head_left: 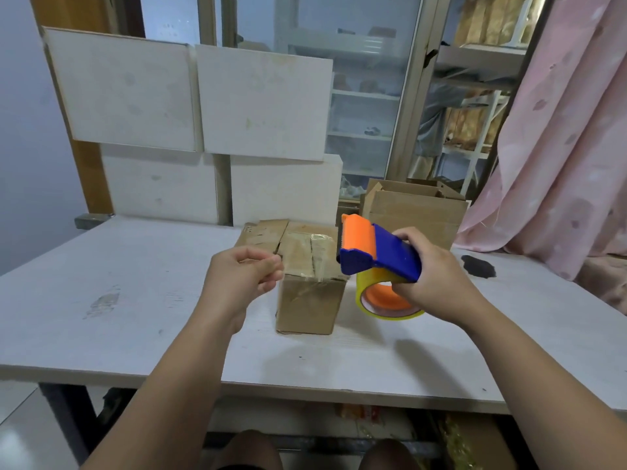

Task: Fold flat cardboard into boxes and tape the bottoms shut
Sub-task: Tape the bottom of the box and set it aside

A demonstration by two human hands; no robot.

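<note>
A small brown cardboard box stands on the white table, with clear tape across its upturned flaps. Flat cardboard lies behind it, partly under it. My left hand hovers at the box's upper left corner, thumb and fingers curled in a pinch; I cannot make out whether tape is between them. My right hand grips the blue and orange tape dispenser just right of the box, its yellowish tape roll hanging below.
An open brown box stands at the table's back right. White panels lean against the wall behind. A pink curtain hangs on the right, a dark stain marks the table near it. My knees show under the front edge.
</note>
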